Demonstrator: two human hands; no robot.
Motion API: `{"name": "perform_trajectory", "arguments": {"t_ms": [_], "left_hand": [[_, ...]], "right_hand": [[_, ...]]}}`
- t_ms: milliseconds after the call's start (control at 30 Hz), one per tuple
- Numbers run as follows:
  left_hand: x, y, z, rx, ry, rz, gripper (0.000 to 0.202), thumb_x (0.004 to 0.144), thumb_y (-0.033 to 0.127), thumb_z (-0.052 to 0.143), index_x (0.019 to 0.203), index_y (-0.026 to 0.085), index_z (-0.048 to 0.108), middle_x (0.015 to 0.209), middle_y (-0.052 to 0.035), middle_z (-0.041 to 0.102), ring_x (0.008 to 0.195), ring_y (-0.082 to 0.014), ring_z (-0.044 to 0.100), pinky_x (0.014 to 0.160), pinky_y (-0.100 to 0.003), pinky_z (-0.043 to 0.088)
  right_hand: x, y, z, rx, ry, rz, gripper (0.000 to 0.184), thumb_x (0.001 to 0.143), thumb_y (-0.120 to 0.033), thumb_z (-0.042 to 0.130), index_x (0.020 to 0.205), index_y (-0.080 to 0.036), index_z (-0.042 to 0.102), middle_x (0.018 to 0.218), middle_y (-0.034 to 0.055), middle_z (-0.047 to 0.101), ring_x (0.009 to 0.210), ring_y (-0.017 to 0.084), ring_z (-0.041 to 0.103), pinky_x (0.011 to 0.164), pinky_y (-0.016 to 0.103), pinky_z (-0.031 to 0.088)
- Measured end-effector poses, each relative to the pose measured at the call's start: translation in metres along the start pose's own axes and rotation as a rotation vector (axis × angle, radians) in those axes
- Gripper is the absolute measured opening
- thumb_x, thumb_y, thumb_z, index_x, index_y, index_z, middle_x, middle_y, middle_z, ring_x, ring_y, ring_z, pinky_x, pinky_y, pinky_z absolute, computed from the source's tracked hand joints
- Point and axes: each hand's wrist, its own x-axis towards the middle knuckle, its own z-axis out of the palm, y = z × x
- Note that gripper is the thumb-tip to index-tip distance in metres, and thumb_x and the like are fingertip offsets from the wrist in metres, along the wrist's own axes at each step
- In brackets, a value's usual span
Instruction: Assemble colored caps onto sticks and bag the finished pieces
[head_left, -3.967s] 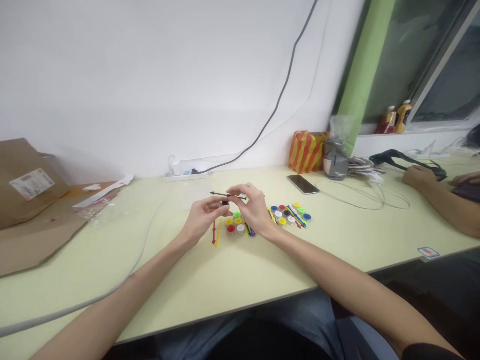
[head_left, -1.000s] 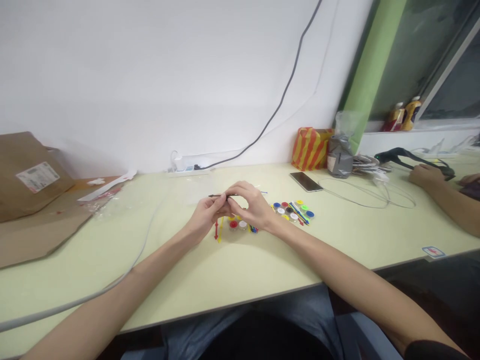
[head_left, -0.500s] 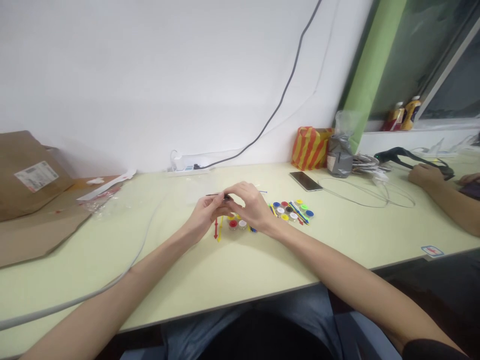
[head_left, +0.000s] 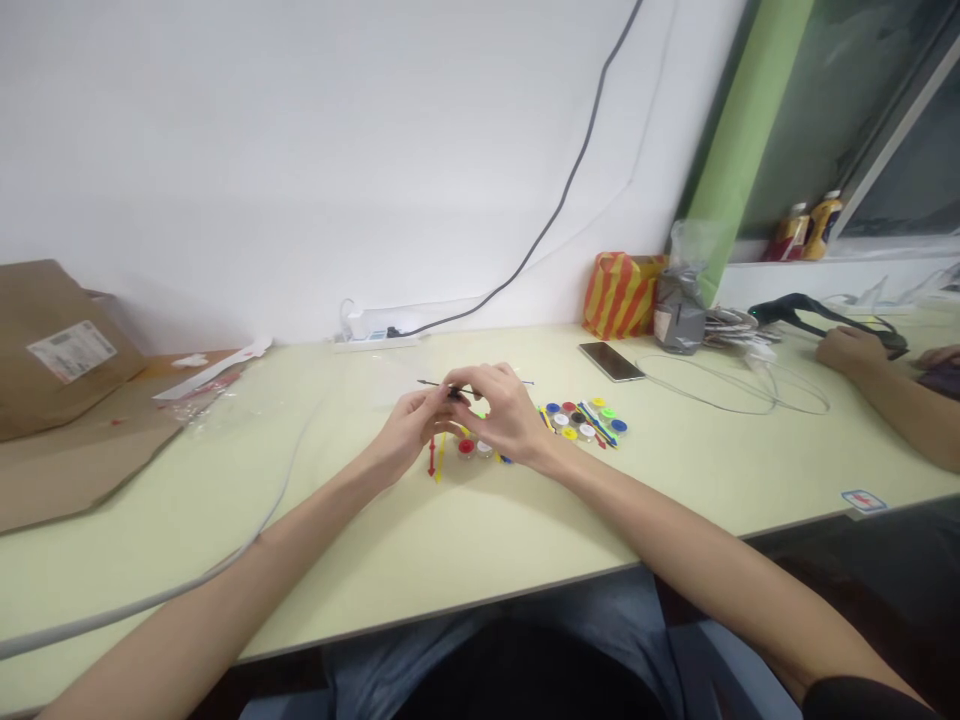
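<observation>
My left hand [head_left: 409, 432] and my right hand [head_left: 504, 410] meet above the pale green table [head_left: 420, 540], both pinching a thin black stick [head_left: 433, 384] with a small black piece where the fingertips touch. The stick's tip pokes out to the left of my fingers. Just below the hands lie a red stick [head_left: 431, 456], a yellow stick [head_left: 441, 456] and a few small round caps [head_left: 466, 447]. To the right sits a cluster of several coloured caps and sticks [head_left: 583, 421].
A phone [head_left: 611, 361], a striped orange bag [head_left: 619, 294] and a grey pouch [head_left: 675, 312] stand at the back right. A power strip [head_left: 375, 338] lies by the wall, brown cardboard [head_left: 67, 400] at left, a grey cable [head_left: 225, 560] across the table. Another person's hand [head_left: 847, 350] rests far right.
Over the last second my hands stayed pinched together on the black stick, with only small finger shifts. Compared with four seconds ago the hands sit closer together and the stick shows less.
</observation>
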Motion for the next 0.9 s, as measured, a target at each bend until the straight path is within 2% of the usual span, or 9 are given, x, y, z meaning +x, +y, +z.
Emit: {"name": "perform_trajectory", "arguments": {"t_ms": [200,300,400,500,567,667,800,900], "left_hand": [[0.0,0.001,-0.002,0.052,-0.05,0.021,0.045,0.095,0.056,0.06,0.084,0.013,0.072,0.08,-0.0084,0.071,0.07,-0.0195,0.067,0.072,-0.035,0.054],[0.001,-0.001,-0.003,0.063,-0.058,0.022,0.046,0.096,0.055,0.059,0.083,0.013,0.072,0.078,-0.0073,0.069,0.068,-0.0184,0.065,0.071,-0.034,0.053],[0.001,-0.001,-0.004,0.088,-0.009,0.022,0.044,0.096,0.054,0.059,0.085,0.013,0.072,0.08,-0.0077,0.07,0.069,-0.0175,0.064,0.072,-0.034,0.053],[0.001,0.0,-0.004,0.137,0.096,0.032,0.039,0.092,0.053,0.065,0.093,0.014,0.071,0.083,-0.0082,0.073,0.072,-0.0177,0.065,0.073,-0.033,0.052],[0.001,0.001,-0.005,0.177,0.153,0.041,0.037,0.088,0.051,0.071,0.097,0.015,0.069,0.084,-0.0072,0.074,0.071,-0.0178,0.066,0.072,-0.033,0.052],[0.004,0.0,-0.009,0.246,0.196,0.071,0.035,0.085,0.048,0.074,0.099,0.017,0.066,0.081,-0.0047,0.072,0.07,-0.0181,0.067,0.071,-0.034,0.053],[0.006,-0.002,-0.015,0.441,0.149,0.143,0.032,0.087,0.046,0.071,0.102,0.018,0.063,0.078,-0.0022,0.068,0.07,-0.0173,0.066,0.07,-0.032,0.054],[0.007,-0.002,-0.016,0.606,0.112,0.175,0.027,0.088,0.042,0.069,0.101,0.02,0.063,0.084,-0.0022,0.068,0.076,-0.0178,0.067,0.073,-0.033,0.055]], "right_hand": [[-0.001,0.003,0.002,-0.063,-0.02,-0.058,0.03,0.089,-0.007,0.054,0.11,-0.025,0.062,0.101,-0.0004,0.076,0.075,0.015,0.063,0.091,0.036,0.037],[-0.001,0.005,0.003,-0.063,-0.041,-0.07,0.03,0.09,-0.005,0.053,0.111,-0.025,0.061,0.103,0.0005,0.076,0.079,0.016,0.064,0.092,0.036,0.037],[0.0,0.008,0.003,-0.015,-0.048,-0.055,0.031,0.092,-0.008,0.055,0.118,-0.024,0.058,0.112,0.0031,0.074,0.091,0.017,0.066,0.093,0.036,0.038],[0.001,0.015,0.003,-0.042,-0.055,0.013,0.038,0.094,-0.022,0.065,0.131,-0.023,0.053,0.114,0.0072,0.071,0.106,0.023,0.063,0.094,0.038,0.04],[0.0,0.02,0.004,-0.085,-0.068,0.064,0.047,0.093,-0.032,0.068,0.135,-0.022,0.05,0.111,0.0088,0.07,0.109,0.026,0.061,0.094,0.04,0.04],[0.0,0.026,0.003,-0.157,-0.064,0.118,0.047,0.095,-0.037,0.066,0.136,-0.021,0.049,0.108,0.01,0.07,0.107,0.028,0.06,0.093,0.042,0.041],[0.006,0.03,-0.007,-0.215,0.008,0.213,0.041,0.101,-0.04,0.055,0.135,-0.019,0.048,0.101,0.0099,0.07,0.101,0.028,0.06,0.091,0.041,0.041],[0.011,0.034,-0.017,-0.236,0.039,0.31,0.039,0.106,-0.043,0.043,0.135,-0.017,0.045,0.093,0.0082,0.071,0.099,0.029,0.061,0.091,0.041,0.041]]}}
